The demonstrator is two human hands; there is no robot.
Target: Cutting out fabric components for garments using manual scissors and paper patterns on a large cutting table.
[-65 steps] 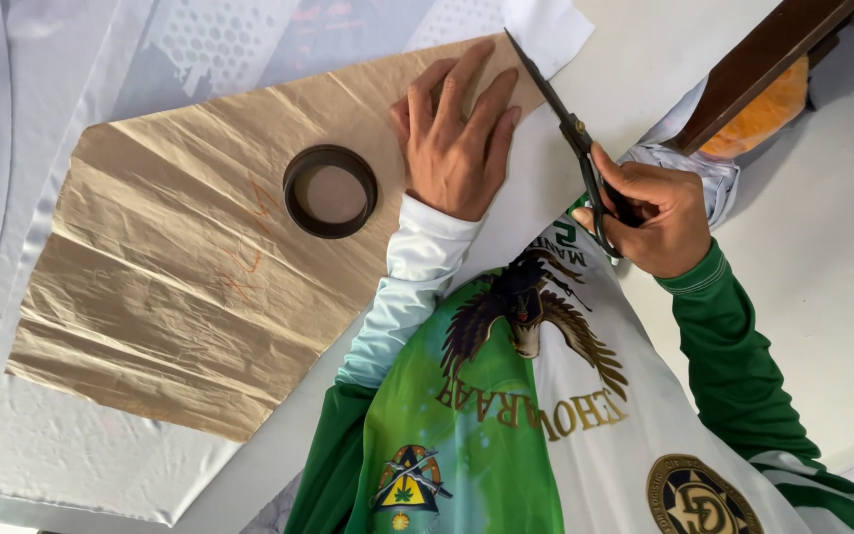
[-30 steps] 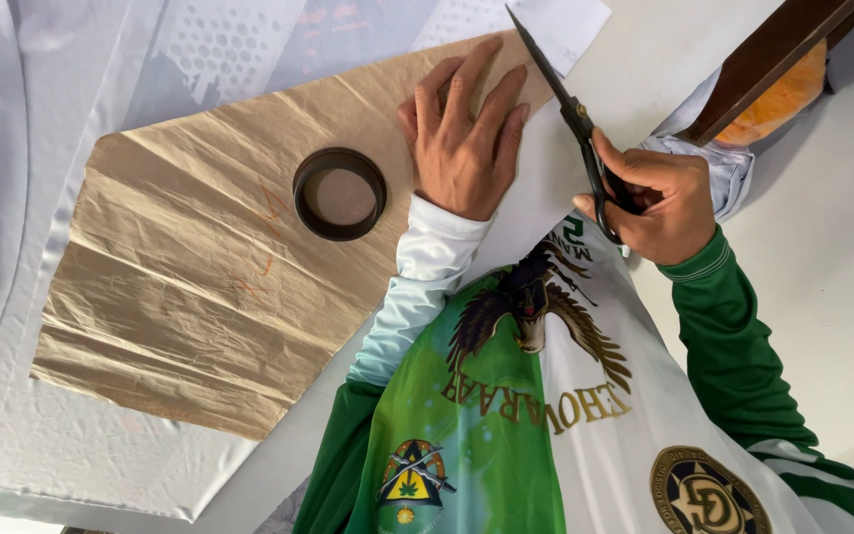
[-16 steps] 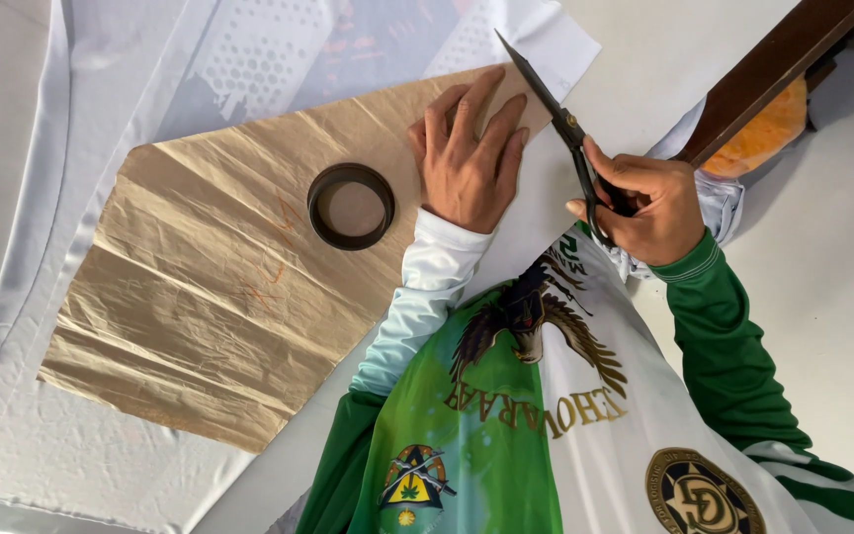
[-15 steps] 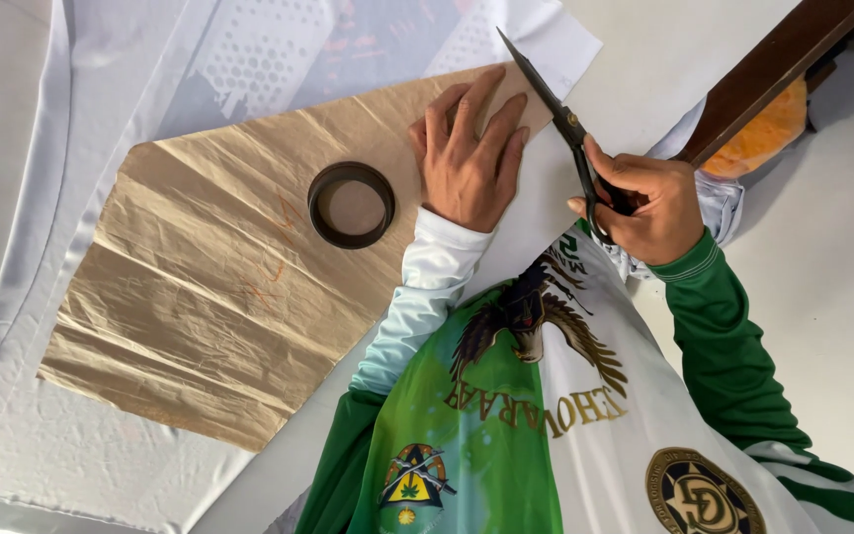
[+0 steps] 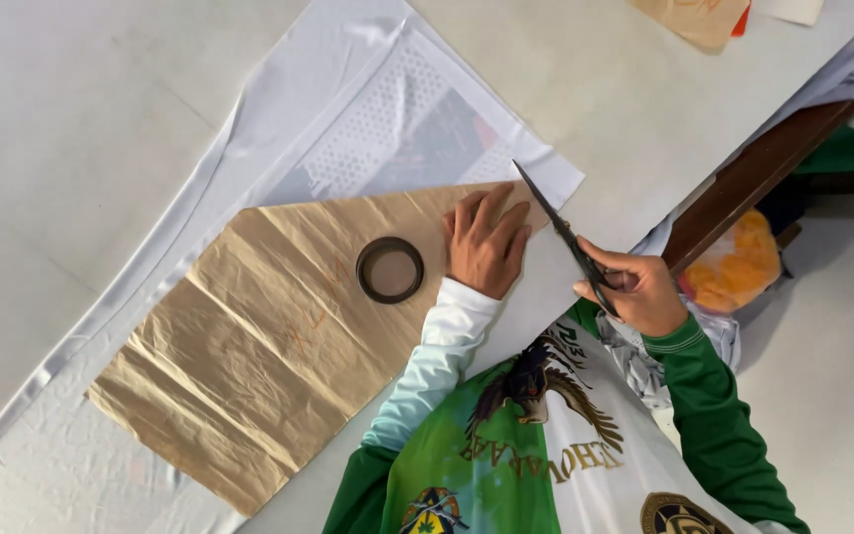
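**A:** Left hand (image 5: pixel 486 247) is down flat on the brown paper pattern (image 5: pixel 279 336), fingers spread and open, palm pressing the sheet near its far corner. Nothing gripped there, it just pins the paper.

**B:** And the right hand (image 5: pixel 635 292) is closed around the handles of the black scissors (image 5: pixel 565 237), fingers through the loops. The blades point away from the person, tip up at the far corner of the pattern, right beside the left hand's fingertips.

**A:** Blades open or shut? I can't tell; they read as one thin dark line.

**B:** Agreed. The pattern lies on white fabric (image 5: pixel 387 119), which spreads across the white table (image 5: pixel 71 119). The paper is creased all over, a long slanted shape running from the near left up to that far corner by the scissors.

**A:** There's a dark tape ring (image 5: pixel 389 269) sitting on the paper, just beside the left hand, on its left. Not touching it, as far as I see.

**B:** The fabric shows a dotted mesh panel past the paper's far edge. Right of the scissors, the table's edge runs diagonally, and a brown wooden bar (image 5: pixel 753 183) sits just beyond it.

**A:** Below that bar, something orange (image 5: pixel 733 267); a bag, perhaps, hard to say. And another piece of brown paper (image 5: pixel 699 15) at the table's far right corner.
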